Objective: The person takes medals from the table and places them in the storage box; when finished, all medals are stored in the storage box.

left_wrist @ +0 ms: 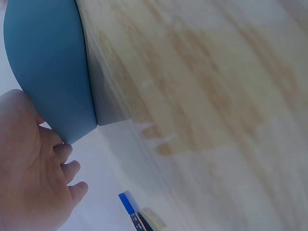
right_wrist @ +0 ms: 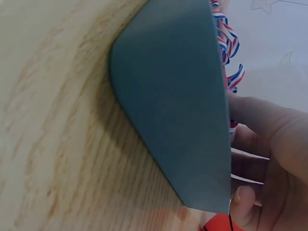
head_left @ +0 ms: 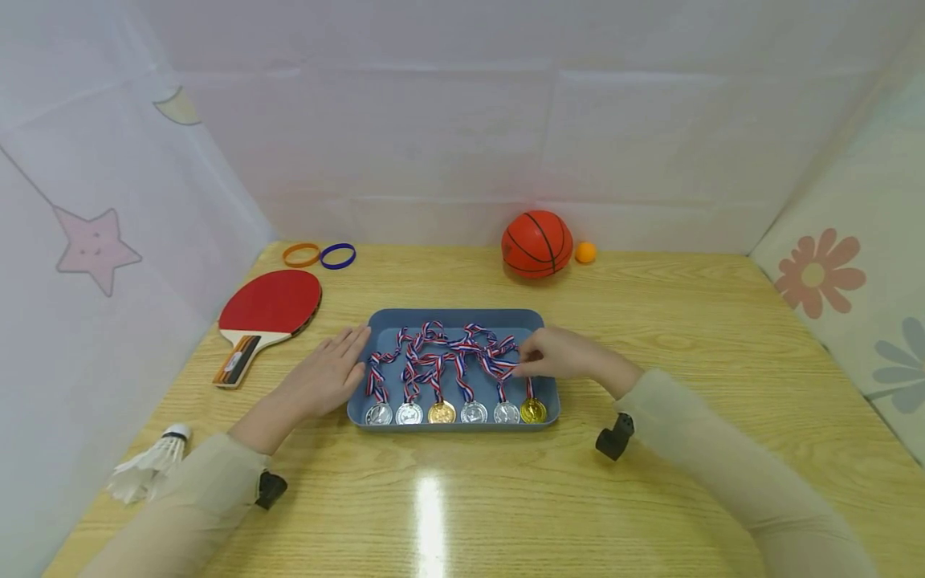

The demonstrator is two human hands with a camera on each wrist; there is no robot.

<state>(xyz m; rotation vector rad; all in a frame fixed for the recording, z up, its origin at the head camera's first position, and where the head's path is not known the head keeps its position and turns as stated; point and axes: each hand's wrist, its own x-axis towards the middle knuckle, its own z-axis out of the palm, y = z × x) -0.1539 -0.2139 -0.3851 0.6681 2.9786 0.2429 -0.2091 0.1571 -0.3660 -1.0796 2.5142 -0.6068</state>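
Note:
A blue-grey tray (head_left: 454, 428) holds a row of several medals along its near side: silver ones, a bronze-toned one (head_left: 442, 413) and a gold one (head_left: 533, 411) at the right end. Their red, white and blue ribbons lie tangled behind them. My left hand (head_left: 328, 373) rests against the tray's left rim with straight fingers. Over the right rim reaches my right hand (head_left: 560, 352), thumb and fingers curled to pinch a striped ribbon (head_left: 499, 365) inside. In the right wrist view, a bit of ribbon (right_wrist: 233, 126) shows between thumb and forefinger; the tray wall partly hides the fingertips.
Left of the tray lie a red table tennis bat (head_left: 270, 301) and a shuttlecock (head_left: 155, 461). Orange (head_left: 301, 255) and blue (head_left: 338, 256) wristbands lie at the back left. Behind the tray sit a small basketball (head_left: 537, 244) and an orange ball (head_left: 585, 252). Fabric walls enclose the table.

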